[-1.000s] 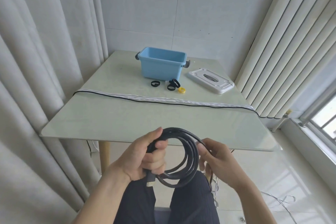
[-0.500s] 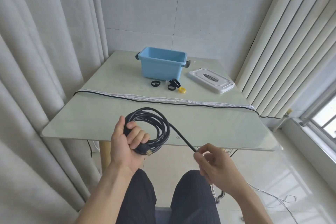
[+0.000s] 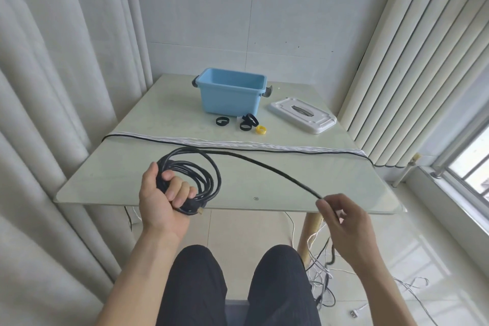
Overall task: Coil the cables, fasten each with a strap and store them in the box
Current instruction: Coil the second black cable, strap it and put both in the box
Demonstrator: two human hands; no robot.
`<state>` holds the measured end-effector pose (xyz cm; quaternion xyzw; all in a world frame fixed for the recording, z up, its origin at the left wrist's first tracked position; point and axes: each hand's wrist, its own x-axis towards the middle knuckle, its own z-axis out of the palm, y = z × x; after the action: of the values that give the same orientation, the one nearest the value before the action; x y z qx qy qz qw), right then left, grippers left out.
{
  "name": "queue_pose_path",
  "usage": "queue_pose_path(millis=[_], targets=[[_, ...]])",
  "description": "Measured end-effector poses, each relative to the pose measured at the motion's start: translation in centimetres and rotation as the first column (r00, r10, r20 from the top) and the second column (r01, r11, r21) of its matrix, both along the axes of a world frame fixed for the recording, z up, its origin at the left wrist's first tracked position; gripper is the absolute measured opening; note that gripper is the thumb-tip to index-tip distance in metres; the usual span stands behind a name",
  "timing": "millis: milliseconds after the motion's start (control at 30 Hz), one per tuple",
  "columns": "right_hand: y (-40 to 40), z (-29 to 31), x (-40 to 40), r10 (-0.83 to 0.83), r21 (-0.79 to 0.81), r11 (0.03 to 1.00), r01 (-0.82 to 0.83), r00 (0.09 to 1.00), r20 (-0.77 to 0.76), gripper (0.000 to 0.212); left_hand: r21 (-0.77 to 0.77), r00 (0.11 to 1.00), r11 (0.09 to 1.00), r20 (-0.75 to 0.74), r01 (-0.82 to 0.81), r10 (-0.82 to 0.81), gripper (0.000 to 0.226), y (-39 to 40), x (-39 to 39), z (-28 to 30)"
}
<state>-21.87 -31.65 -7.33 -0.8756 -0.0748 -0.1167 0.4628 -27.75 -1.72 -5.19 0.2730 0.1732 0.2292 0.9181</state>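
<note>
Pale green glass table (image 3: 158,124): open light-blue plastic box (image 3: 230,95) at the far side. Long black round cable (image 3: 264,167), judged light, springy, smooth; best gripped across the bundled loops. Left hand (image 3: 161,198) clenches its coil; right hand (image 3: 344,222) pinches the free run.

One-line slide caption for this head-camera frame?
Left hand grips a coiled black cable while right hand pinches its free run; blue box waits open.
</note>
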Motion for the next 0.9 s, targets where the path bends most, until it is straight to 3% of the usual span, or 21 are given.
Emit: queue_pose_path(millis=[100, 167, 300, 433, 533, 700, 767, 833, 900], targets=[[-0.1, -0.1, 0.4, -0.089, 0.114, 0.99, 0.087, 0.996, 0.01, 0.018, 0.037, 0.997, 0.996, -0.021, 0.077, -0.076, 0.041, 0.0, 0.1, 0.1], [-0.6, 0.4, 0.4, -0.029, 0.124, 0.992, 0.031, 0.999, -0.021, 0.018, 0.066, 0.988, 0.986, -0.05, 0.151, -0.148, 0.043, 0.0, 0.2, 0.2], [-0.6, 1.5, -0.5, 0.246, -0.135, 0.948, -0.288, 0.933, -0.264, 0.023, 0.001, 0.965, 0.966, -0.052, 0.258, -0.258, 0.045, -0.8, 0.0, 0.3], [0.1, 2.3, -1.8, 0.359, -0.24, 0.83, -0.503, 0.812, -0.46, 0.027, -0.158, 0.995, 0.982, 0.03, 0.102, -0.099, 0.044, -1.1, 0.1, 0.1], [1.2, 2.4, -2.9, 0.416, -0.254, 0.776, -0.577, 0.772, -0.481, 0.025, -0.18, 0.998, 0.984, 0.056, -0.003, 0.013, 0.038, -1.0, 0.5, 0.2], [3.1, 2.9, -4.0, 0.48, -0.26, 0.746, -0.614, 0.765, -0.43, 0.029, 0.131, 0.995, 0.987, 0.045, -0.091, 0.086, 0.029, -3.0, 1.0, 0.4], [3.6, 3.1, -4.3, 0.518, -0.26, 0.726, -0.637, 0.754, -0.404, 0.025, 0.422, 0.995, 0.902, 0.012, -0.094, 0.098, 0.032, -3.9, 0.8, 0.4], [3.9, 3.5, -4.4, 0.541, -0.265, 0.729, -0.631, 0.769, -0.342, 0.017, 0.762, 0.996, 0.648, -0.062, 0.012, 0.056, 0.04, -4.4, 0.6, -0.1], [3.9, 4.1, -4.5, 0.543, -0.236, 0.762, -0.602, 0.794, -0.272, 0.013, 0.911, 0.985, 0.376, -0.162, 0.171, -0.056, 0.043, -4.3, 0.3, -0.9]])
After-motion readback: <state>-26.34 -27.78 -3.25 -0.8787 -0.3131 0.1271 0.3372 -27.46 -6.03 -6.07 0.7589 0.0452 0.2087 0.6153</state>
